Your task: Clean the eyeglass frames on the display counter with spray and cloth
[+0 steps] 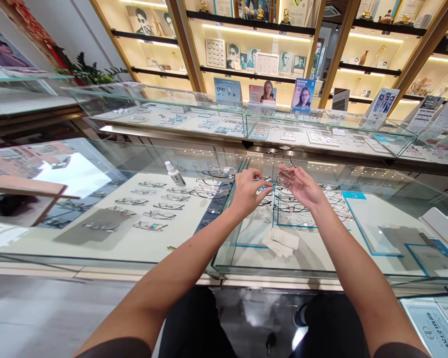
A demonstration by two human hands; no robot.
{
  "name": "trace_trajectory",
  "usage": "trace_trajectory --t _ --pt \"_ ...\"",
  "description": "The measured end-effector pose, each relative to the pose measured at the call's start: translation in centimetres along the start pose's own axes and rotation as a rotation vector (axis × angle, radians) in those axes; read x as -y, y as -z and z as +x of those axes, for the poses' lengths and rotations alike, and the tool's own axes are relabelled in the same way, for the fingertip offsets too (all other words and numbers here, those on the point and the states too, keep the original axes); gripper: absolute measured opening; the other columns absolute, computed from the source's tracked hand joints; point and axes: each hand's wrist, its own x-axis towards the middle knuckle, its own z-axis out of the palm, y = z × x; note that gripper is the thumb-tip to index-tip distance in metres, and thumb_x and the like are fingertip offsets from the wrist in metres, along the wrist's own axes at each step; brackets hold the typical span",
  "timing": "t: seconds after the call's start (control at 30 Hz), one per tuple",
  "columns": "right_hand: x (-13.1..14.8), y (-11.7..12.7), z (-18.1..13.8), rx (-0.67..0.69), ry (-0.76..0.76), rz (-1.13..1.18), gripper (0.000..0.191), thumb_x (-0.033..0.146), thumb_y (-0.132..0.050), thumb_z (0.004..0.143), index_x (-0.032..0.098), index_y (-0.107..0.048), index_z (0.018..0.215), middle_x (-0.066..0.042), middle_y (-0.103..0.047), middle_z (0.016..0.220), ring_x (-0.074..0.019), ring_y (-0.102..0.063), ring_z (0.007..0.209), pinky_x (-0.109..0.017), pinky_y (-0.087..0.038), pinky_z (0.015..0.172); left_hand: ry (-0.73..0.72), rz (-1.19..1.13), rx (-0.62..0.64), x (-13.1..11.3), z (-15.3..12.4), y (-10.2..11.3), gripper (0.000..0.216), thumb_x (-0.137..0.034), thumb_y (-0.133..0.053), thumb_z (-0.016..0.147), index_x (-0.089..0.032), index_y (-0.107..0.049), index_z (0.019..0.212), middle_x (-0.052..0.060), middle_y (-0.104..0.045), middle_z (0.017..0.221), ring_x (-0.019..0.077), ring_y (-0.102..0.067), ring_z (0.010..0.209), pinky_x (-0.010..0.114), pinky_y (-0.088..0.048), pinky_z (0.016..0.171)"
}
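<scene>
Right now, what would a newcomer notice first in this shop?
Both hands meet mid-frame over the glass counter, the left hand and right hand holding thin glasses between them. Rows of frames lie under the glass at left, beside a small spray bottle standing on top.

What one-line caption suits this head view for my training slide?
Both hands, left hand and right hand, hold thin-framed eyeglasses above a glass display counter.

You can read no text here: the print on the blue sign [303, 93], the leaflets [384, 103] and the card [435, 325] at bottom right is too small and blurred for you.
</scene>
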Motion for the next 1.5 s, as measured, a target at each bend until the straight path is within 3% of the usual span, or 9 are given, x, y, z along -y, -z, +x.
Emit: trace_trajectory --t 0.33,0.57,0.67,0.77,0.93,1.07,1.13,1.3,1.5 --pt "-0.1 -0.3 -0.1 -0.009 0.04 0.177 0.03 0.046 -0.095 0.072 0.03 -0.073 0.083 0.003 -0.083 0.112 -0.018 -0.075 0.11 -0.034 -0.059 0.101 -0.087 0.041 -0.011 -0.2 0.2 0.0 0.029 -0.048 -0.065 0.099 -0.029 -0.082 0.114 0.012 -0.067 0.125 0.0277 -0.059 0.107 0.046 -0.038 0.099" --pt "0.8 0.8 0.0 -0.043 0.085 0.195 0.029 0.042 -0.098 0.069 0.03 -0.074 0.081 0.006 -0.083 0.109 -0.014 -0.075 0.105 -0.028 -0.06 0.094 0.587 0.267 -0.65 5.4 2.4 4.1 0.065 -0.02 -0.069 0.088 -0.019 -0.048 0.15 0.02 -0.041 0.16 0.0373 -0.038 0.15 0.056 -0.028 0.122" --pt "0.8 0.9 0.1 -0.045 0.092 0.189 0.029 0.042 -0.097 0.069 0.03 -0.073 0.08 0.004 -0.083 0.11 -0.0156 -0.075 0.106 -0.031 -0.06 0.096 0.895 0.223 -0.808 8.7 2.4 6.1 0.076 -0.011 -0.066 0.087 -0.016 -0.033 0.155 0.024 -0.032 0.165 0.0359 -0.032 0.154 0.056 -0.023 0.124" --pt "0.9 0.7 0.0 -0.053 0.086 0.199 0.032 0.042 -0.099 0.066 0.029 -0.073 0.08 0.004 -0.082 0.107 -0.0163 -0.075 0.106 -0.034 -0.061 0.1 1.128 0.083 -0.75 10.9 1.9 6.8 0.076 -0.008 -0.065 0.089 -0.008 -0.026 0.154 0.028 -0.032 0.162 0.0387 -0.025 0.154 0.06 -0.015 0.122" --pt "1.4 0.2 -0.4 -0.043 0.055 0.218 0.036 0.041 -0.102 0.062 0.029 -0.073 0.079 0.005 -0.081 0.102 -0.0177 -0.073 0.108 -0.043 -0.06 0.107 1.268 -0.025 -0.676 13.1 0.5 6.2 0.052 -0.009 -0.06 0.096 -0.002 -0.038 0.143 0.03 -0.051 0.144 0.0423 -0.031 0.15 0.073 -0.012 0.117" --pt "1.6 -0.1 -0.6 -0.029 0.047 0.195 0.036 0.042 -0.101 0.063 0.029 -0.072 0.08 0.005 -0.08 0.103 -0.0193 -0.072 0.112 -0.05 -0.059 0.108 1.29 -0.047 -0.748 13.8 0.0 5.9 0.044 -0.034 -0.067 0.1 -0.013 -0.059 0.138 0.016 -0.061 0.141 0.0318 -0.059 0.131 0.058 -0.051 0.109" --pt "1.5 -0.2 -0.7 -0.02 0.058 0.177 0.035 0.044 -0.1 0.065 0.03 -0.071 0.08 0.004 -0.08 0.103 -0.0197 -0.071 0.113 -0.05 -0.06 0.106 1.221 -0.068 -0.781 13.6 0.4 6.0 0.037 -0.034 -0.064 0.103 -0.014 -0.061 0.134 0.014 -0.064 0.135 0.026 -0.064 0.121 0.051 -0.056 0.103" --pt "1.2 -0.7 -0.7 -0.019 0.07 0.137 0.035 0.047 -0.098 0.066 0.03 -0.071 0.081 0.002 -0.08 0.103 -0.0205 -0.071 0.113 -0.044 -0.061 0.1 0.903 -0.177 -0.689 10.2 2.8 5.5 0.009 -0.012 -0.059 0.098 -0.017 -0.053 0.102 0.004 -0.061 0.101 0.0171 -0.057 0.099 0.037 -0.046 0.099" --pt "0.5 -1.5 -0.7 -0.033 0.06 0.078 0.038 0.049 -0.099 0.064 0.028 -0.07 0.079 0.001 -0.081 0.099 -0.0187 -0.071 0.108 -0.038 -0.059 0.101 0.765 -1.047 -0.231 3.3 3.5 2.7 0.039 -0.055 -0.072 0.084 -0.021 -0.052 0.08 -0.002 -0.047 0.07 0.0118 -0.046 0.061 0.02 -0.025 0.046"
